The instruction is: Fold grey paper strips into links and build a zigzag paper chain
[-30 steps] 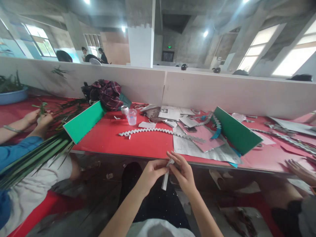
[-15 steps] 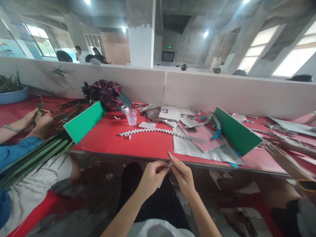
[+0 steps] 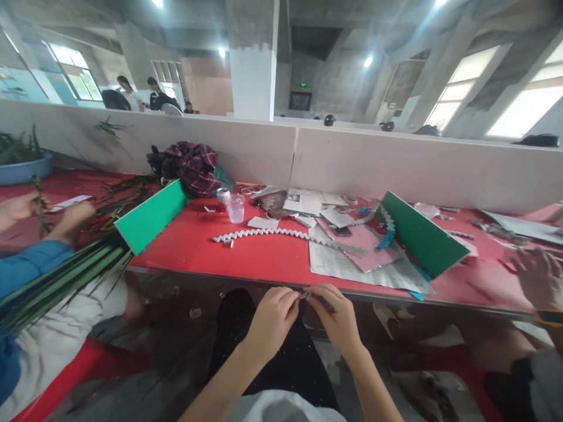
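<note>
My left hand (image 3: 276, 312) and my right hand (image 3: 336, 313) meet over my lap, just in front of the table edge. Between their fingertips is a small folded strip of paper (image 3: 305, 295), pinched from both sides; the fingers partly cover it. Beyond them on the red table (image 3: 264, 261) lies a long zigzag chain of folded paper (image 3: 272, 232), its right end over a sheet of printed paper (image 3: 325, 261). A small folded paper piece (image 3: 231, 243) sits by the chain's left end.
Green dividers stand at left (image 3: 152, 217) and right (image 3: 422, 234). A plastic cup (image 3: 236, 210), a can (image 3: 223, 196) and a plaid cloth (image 3: 193, 167) are toward the back. Co-workers' hands are at left (image 3: 73, 220) and right (image 3: 539, 272); long green leaves (image 3: 79, 272) lie at left.
My fingers have shifted on the paper strip, which pointed down before and now lies level between both hands. The left co-worker's hands moved apart; the right co-worker's hand moved to the right.
</note>
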`<state>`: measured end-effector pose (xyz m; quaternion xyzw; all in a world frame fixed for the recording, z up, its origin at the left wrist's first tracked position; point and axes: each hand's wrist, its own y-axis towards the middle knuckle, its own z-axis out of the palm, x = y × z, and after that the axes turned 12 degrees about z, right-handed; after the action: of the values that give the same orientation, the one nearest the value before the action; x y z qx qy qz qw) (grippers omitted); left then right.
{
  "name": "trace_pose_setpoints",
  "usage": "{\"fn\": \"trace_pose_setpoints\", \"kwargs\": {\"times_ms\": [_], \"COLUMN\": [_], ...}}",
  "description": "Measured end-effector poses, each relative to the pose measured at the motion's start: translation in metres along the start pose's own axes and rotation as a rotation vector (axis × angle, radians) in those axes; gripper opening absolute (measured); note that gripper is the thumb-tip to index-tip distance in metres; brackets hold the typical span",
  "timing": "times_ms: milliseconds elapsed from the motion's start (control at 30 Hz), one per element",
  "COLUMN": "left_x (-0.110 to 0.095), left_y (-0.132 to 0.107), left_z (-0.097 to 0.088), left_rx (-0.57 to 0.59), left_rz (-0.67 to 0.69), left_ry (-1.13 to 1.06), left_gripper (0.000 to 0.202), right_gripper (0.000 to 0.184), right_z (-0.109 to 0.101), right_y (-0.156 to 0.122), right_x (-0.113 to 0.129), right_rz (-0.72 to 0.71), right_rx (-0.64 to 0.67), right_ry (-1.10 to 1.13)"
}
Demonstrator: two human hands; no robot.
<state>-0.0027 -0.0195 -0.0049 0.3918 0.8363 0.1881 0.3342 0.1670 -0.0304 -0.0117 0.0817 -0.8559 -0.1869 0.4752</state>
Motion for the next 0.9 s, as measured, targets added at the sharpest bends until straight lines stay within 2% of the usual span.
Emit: {"fn": "trace_pose_setpoints", "kwargs": {"times_ms": [300,567,767,900], "left_x": [0.0034,0.0061,0.0047,0.0070], "left_y": [-0.0015,-0.0037,-0.0003,0.0022], "left_z": [0.0006,-0.0007,0.0001,-0.0006], "left_rx": [0.007,-0.005,0.065,0.090], "left_rz": [0.007,-0.052,-0.092,-0.145], "left_ry": [0.039,-0.115,-0.160,-0.193], "left_gripper": [0.019,0.018,0.017,0.017], "right_gripper": [0.011,0.016,0.015,0.015], "right_z": [0.0015,-0.0033,-0.0022,-0.0027], "right_y": [0.0012,0.0014,0.0003,0.0025], "right_x": [-0.0049,-0.0026,0.0035,0.0034], "right_rz": [0.078,0.065,0.026,0.024], "right_rx": [0.038,0.096,0.080,0.147], "right_ry": [0.060,0.075,-0.026,-0.045]}}
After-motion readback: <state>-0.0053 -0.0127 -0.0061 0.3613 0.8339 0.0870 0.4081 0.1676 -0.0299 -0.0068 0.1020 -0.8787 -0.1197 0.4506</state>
